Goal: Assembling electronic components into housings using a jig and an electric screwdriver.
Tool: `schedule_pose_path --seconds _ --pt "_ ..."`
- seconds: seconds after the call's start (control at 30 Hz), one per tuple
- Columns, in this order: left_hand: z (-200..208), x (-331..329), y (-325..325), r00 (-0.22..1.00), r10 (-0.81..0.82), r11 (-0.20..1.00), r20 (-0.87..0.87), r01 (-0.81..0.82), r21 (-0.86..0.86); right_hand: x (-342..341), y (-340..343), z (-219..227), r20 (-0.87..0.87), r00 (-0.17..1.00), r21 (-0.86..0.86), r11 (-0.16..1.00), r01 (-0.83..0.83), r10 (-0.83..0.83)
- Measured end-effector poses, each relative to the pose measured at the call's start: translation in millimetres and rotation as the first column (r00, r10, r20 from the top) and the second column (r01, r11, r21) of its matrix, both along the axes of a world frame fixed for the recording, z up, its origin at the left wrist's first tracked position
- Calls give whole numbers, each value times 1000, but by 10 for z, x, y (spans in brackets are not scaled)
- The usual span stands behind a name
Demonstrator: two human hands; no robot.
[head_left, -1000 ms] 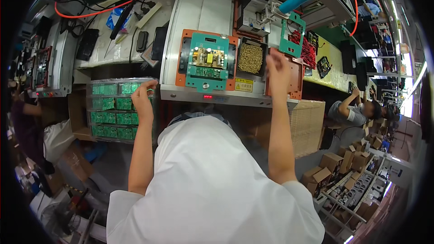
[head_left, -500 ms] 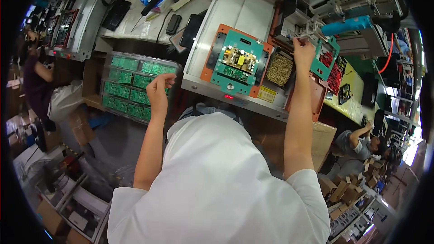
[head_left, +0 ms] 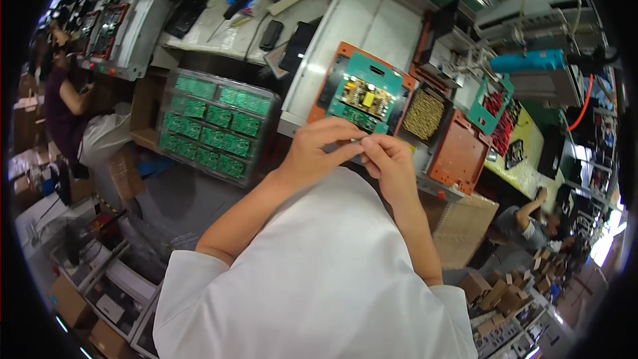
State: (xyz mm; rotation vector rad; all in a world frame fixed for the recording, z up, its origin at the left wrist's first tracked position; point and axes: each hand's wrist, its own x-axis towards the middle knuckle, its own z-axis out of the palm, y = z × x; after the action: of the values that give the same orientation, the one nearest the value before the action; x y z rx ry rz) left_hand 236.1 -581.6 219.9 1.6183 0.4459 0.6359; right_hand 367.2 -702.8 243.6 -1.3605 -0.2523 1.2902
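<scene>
My left hand (head_left: 318, 149) and my right hand (head_left: 392, 163) meet in front of my body, at the near edge of the work station. Both are closed, fingertips pinched together at one spot; what they hold, if anything, is too small to make out. Just beyond them, a circuit board (head_left: 367, 97) with a yellow component lies in a teal fixture plate (head_left: 362, 64) on an orange base (head_left: 318, 114). To the right of the plate is a dark bin (head_left: 425, 114) filled with small brass-coloured parts.
A clear tray (head_left: 256, 159) of green circuit boards lies at left. At right are an orange frame (head_left: 458, 153), another teal plate (head_left: 490, 105), red parts (head_left: 503, 131) and a blue cylindrical tool (head_left: 528, 61). A screwdriver (head_left: 242, 0) lies at the back. Other people sit at both sides.
My right hand has come back from the metal mechanism behind the brass parts. My left hand has moved right from beside the tray, and the two fingertips now meet.
</scene>
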Motion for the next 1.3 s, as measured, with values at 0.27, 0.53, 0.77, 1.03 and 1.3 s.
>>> schedule_pose_path --seconds 0.27,0.53,0.77,1.03,1.3 --pt "-167 29 93 984 158 931 80 -175 321 237 185 -74 146 951 -72 962 -265 273" --pt "-1185 80 1860 822 568 746 44 -536 395 69 234 -15 232 945 -47 973 -226 231" --pt "-2767 -379 3855 761 461 806 -457 -144 574 -201 -364 -304 179 980 -102 993 -67 84" --pt "-2205 -427 3572 919 279 849 -277 -102 518 -465 -200 -530 195 980 -85 996 -18 34" --pt "-1097 -1189 1457 887 437 799 -148 -308 516 -443 822 -799 296 954 287 957 -32 -57"
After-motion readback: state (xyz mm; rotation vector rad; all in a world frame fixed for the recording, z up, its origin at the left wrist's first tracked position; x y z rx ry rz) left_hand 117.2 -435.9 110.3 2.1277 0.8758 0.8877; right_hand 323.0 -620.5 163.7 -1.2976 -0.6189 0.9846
